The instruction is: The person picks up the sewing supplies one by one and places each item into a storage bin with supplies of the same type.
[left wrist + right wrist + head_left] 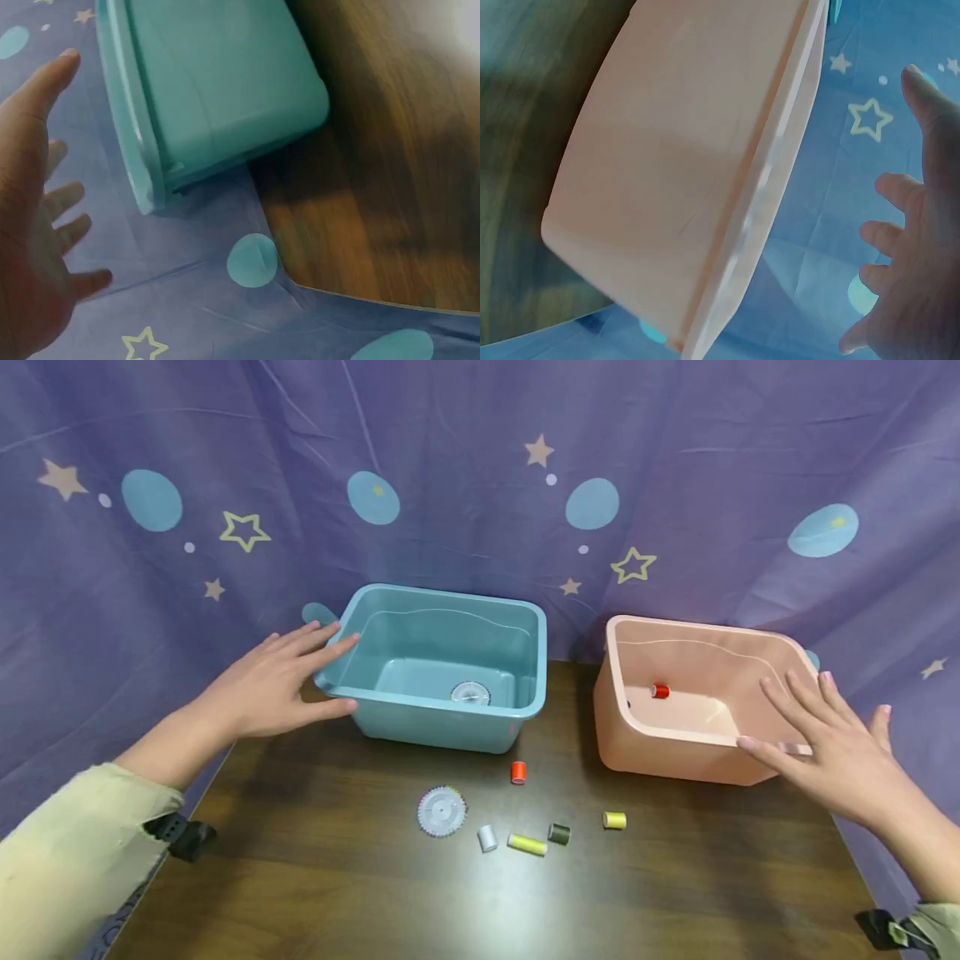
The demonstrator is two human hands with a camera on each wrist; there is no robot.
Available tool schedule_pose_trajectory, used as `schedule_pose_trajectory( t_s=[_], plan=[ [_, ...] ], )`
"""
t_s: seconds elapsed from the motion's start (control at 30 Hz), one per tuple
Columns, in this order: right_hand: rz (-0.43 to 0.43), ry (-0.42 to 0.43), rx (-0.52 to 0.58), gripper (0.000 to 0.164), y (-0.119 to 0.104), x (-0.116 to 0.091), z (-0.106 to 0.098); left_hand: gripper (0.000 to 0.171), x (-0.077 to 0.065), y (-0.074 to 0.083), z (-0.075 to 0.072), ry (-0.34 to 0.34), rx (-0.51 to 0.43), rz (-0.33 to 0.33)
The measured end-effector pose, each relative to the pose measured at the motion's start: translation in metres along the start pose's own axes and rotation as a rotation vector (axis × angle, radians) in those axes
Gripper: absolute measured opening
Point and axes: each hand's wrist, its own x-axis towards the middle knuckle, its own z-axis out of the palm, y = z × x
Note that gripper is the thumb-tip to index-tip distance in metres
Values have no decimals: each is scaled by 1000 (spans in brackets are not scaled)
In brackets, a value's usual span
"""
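Note:
My left hand (281,681), fingers spread and holding nothing, hovers at the left end of the blue plastic bin (435,722). A pin wheel (471,693) lies inside that bin. Over the right front corner of the pink bin (675,756) is my right hand (832,747), its fingers also spread with nothing in them. A red thread spool (660,691) lies in the pink bin. In the left wrist view the thumb and fingers stand apart beside the blue bin's rim (139,127). The right wrist view shows the fingers apart beside the pink bin's rim (754,180).
On the wooden table (315,877) in front of the bins lie another pin wheel (442,811), an orange-red spool (518,772), a white spool (487,838), a long yellow-green spool (527,844), a dark green spool (559,833) and a yellow spool (614,820). A purple curtain (465,552) hangs behind.

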Motion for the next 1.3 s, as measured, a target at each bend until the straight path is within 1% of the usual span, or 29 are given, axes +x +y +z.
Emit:
schedule_pose_trajectory(
  t_s=[0.3, 0.37, 0.5, 0.6, 0.67, 0.8, 0.97, 1.13, 1.3],
  plan=[
    [-92, 33, 8, 94, -25, 11, 2, 83, 6, -7, 6, 71, -10, 168],
    [-116, 28, 9, 96, -30, 13, 3, 81, 8, -9, 8, 83, -2, 196],
    [-137, 18, 20, 99, -39, 17, 5, 78, 9, -15, 15, 93, 23, 252],
    [-145, 23, 29, 98, -46, 19, 7, 76, 10, -19, 21, 109, 36, 280],
    [-158, 33, 34, 98, -51, 20, 9, 74, 9, -23, 26, 134, 43, 294],
    [-197, 54, 39, 98, -59, 23, 14, 73, 8, -30, 37, 194, 30, 325],
    [-253, 60, 49, 98, -69, 25, 20, 70, 6, -38, 55, 307, -6, 378],
    [-297, 69, 61, 95, -82, 24, 26, 60, 6, -40, 68, 411, -26, 434],
    [-335, 77, 74, 93, -94, 23, 32, 66, 8, -39, 77, 501, -12, 463]
  ],
)
